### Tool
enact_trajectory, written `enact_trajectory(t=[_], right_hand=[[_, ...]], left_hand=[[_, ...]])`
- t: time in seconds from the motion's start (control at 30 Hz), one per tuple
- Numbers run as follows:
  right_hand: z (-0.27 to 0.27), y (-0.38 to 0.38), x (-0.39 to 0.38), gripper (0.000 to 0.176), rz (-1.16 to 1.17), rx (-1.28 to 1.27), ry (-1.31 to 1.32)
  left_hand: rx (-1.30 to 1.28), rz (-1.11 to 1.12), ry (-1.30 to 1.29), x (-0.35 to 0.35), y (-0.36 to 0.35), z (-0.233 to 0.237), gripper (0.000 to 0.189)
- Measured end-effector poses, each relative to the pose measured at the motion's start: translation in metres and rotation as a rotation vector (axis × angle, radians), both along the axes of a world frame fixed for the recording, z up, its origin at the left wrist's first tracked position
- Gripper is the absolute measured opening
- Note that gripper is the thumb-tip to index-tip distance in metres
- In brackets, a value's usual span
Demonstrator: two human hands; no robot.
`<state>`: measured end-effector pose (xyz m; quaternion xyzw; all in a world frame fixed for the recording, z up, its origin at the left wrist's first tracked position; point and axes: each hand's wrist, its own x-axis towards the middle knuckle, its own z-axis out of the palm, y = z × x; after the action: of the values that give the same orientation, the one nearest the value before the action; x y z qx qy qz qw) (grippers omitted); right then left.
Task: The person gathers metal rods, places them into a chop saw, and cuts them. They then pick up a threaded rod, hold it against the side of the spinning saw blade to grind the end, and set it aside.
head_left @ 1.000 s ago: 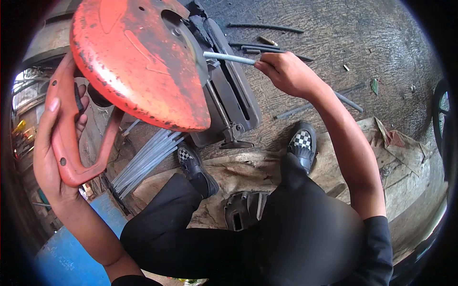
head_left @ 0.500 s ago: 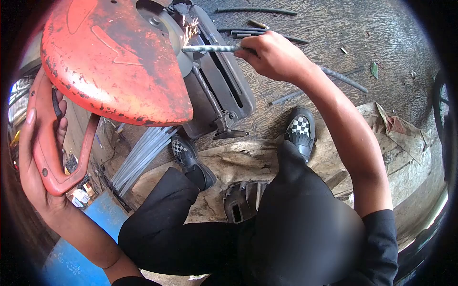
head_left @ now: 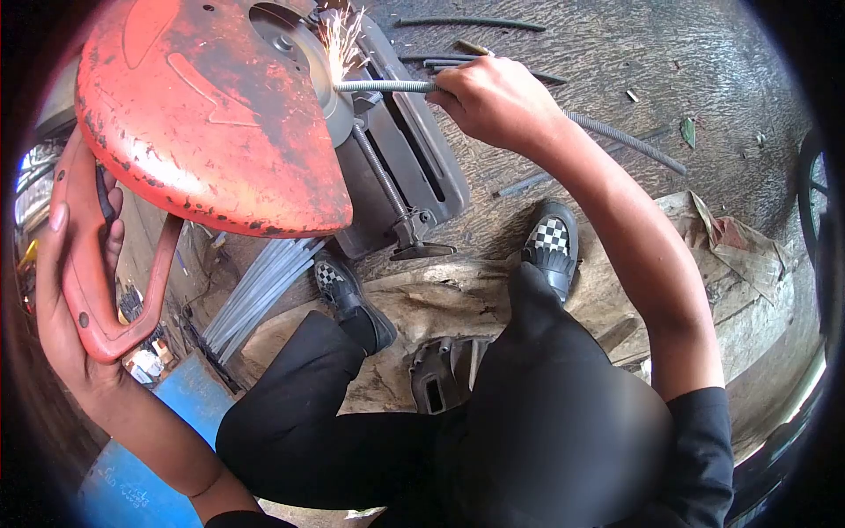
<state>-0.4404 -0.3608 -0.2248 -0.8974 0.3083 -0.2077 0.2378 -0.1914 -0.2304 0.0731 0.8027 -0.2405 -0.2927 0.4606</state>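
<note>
My left hand (head_left: pixel 63 330) is wrapped around the red handle (head_left: pixel 81 255) of a chop saw, fingertips showing on the trigger side. The saw's scuffed red guard (head_left: pixel 211 123) covers much of the grey cutting disc (head_left: pixel 337 119). In my right hand (head_left: pixel 493 101) is a ribbed grey rod (head_left: pixel 383 86), pinched between thumb and fingers. Its end meets the disc's edge, where bright sparks (head_left: pixel 341 44) fly upward. Below the rod, the saw's clamp screw (head_left: pixel 380 172) runs along the dark metal base (head_left: pixel 449 189).
Several dark rods (head_left: pixel 471 21) and another ribbed length (head_left: pixel 629 143) lie on the worn floor. A bundle of grey rods (head_left: pixel 264 290) rests below the guard. My checkered shoes (head_left: pixel 552 236) stand on a dirty cloth (head_left: pixel 695 273). A blue panel (head_left: pixel 145 475) is at lower left.
The sparks have grown larger and brighter. My right hand and the rod have shifted slightly left and the guard has dipped a little. My left hand keeps its grip on the handle.
</note>
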Motion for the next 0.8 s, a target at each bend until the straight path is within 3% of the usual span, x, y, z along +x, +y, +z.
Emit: enact_trajectory(t=[0.27, 0.33, 0.37, 0.47, 0.6, 0.63, 0.8], right_hand=[[-0.006, -0.003, -0.003, 0.016, 0.009, -0.224, -0.076], [0.012, 0.002, -0.014, 0.018, -0.022, -0.066, -0.118], [0.019, 0.002, -0.017, 0.022, -0.047, 0.067, 0.044], [0.022, 0.000, -0.017, 0.026, -0.095, 0.264, 0.176], [-0.002, -0.009, -0.013, 0.033, -0.030, 0.493, -0.032], [0.001, -0.010, -0.014, 0.035, -0.005, 0.585, 0.020], [-0.013, -0.003, -0.008, 0.036, 0.098, 0.703, -0.090]], left_hand=[[0.003, 0.010, -0.013, 0.001, 0.000, -0.001, 0.051], [0.032, -0.080, -0.004, 0.005, 0.001, -0.001, 0.052], [0.028, -0.081, -0.005, 0.010, 0.002, 0.001, 0.052], [0.157, -0.117, -0.038, 0.017, 0.005, 0.004, 0.051], [0.081, -0.085, -0.030, -0.002, 0.001, 0.000, 0.052], [0.060, -0.095, -0.023, -0.005, 0.000, -0.001, 0.052], [0.037, -0.097, -0.035, -0.007, -0.001, -0.003, 0.054]])
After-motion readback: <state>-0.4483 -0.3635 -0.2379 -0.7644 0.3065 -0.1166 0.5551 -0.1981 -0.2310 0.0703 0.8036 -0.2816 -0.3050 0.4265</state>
